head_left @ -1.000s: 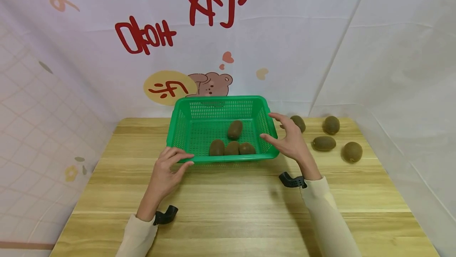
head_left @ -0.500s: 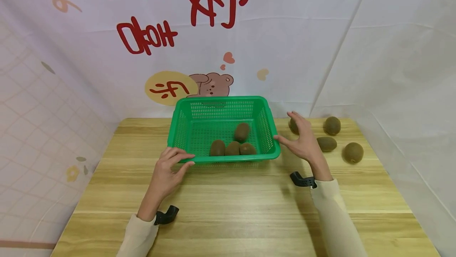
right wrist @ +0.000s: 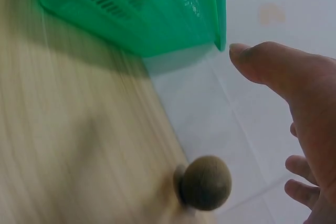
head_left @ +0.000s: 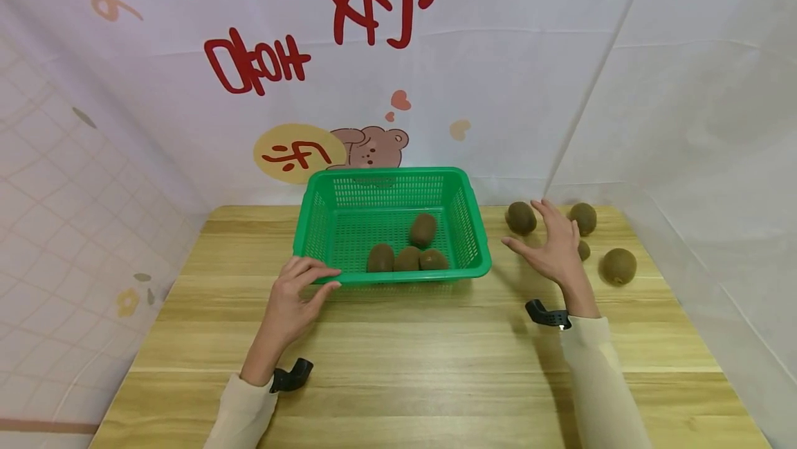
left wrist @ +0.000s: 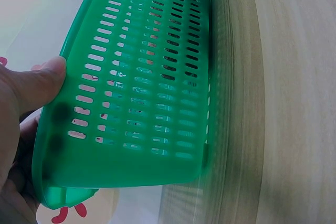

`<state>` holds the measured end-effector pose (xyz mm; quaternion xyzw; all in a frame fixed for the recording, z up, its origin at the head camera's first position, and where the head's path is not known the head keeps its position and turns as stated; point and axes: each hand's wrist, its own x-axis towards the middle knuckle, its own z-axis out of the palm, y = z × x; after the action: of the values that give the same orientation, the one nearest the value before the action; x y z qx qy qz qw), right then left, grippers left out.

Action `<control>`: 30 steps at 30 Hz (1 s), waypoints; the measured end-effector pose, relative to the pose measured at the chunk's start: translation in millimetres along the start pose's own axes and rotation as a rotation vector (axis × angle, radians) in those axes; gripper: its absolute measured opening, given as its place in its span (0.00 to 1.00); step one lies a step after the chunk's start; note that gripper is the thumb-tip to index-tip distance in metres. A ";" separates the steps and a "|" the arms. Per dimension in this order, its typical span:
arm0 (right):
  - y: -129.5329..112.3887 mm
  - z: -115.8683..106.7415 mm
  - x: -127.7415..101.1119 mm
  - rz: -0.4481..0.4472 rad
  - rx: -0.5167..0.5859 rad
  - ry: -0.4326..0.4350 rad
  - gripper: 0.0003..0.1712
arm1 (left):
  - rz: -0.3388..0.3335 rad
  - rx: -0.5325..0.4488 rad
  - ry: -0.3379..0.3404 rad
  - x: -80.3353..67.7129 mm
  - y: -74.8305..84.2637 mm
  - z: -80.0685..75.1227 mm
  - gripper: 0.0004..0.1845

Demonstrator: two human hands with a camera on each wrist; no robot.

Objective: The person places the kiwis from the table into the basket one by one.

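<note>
Head view: I see left hand (head_left: 292, 300) gripping the near-left rim of the basket (head_left: 324, 189), four kiwis (head_left: 407, 258) inside. Right hand (head_left: 556, 252) hovers right of basket, fingers spread, holding nothing, among loose kiwis (head_left: 520, 217); one mostly hidden behind it. Kiwis look light, firm, fuzzy, so grasp across the middle.

Left wrist: thumb (left wrist: 37, 85) pressed on basket rim; fingers underneath are hidden.

Right wrist: blurred, thumb (right wrist: 278, 72) straight, one kiwi (right wrist: 206, 182) right of basket, untouched.
</note>
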<state>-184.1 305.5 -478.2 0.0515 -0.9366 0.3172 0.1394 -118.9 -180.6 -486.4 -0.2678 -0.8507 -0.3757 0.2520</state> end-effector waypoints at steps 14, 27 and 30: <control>39.6 -9.6 -9.8 0.112 0.008 0.052 0.59 | -0.014 0.003 -0.017 2.0 2.2 -1.1 0.11; 60.1 -9.0 -23.5 0.305 0.083 0.052 0.63 | -0.016 0.009 -0.020 0.6 1.1 -1.3 0.12; 61.9 -7.7 -27.2 0.353 0.104 0.044 0.64 | -0.017 0.006 -0.020 0.5 1.2 -1.3 0.12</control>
<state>-167.9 359.5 -516.3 -0.1133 -0.9102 0.3859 0.0990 -118.2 -180.7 -484.7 -0.2637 -0.8565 -0.3725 0.2410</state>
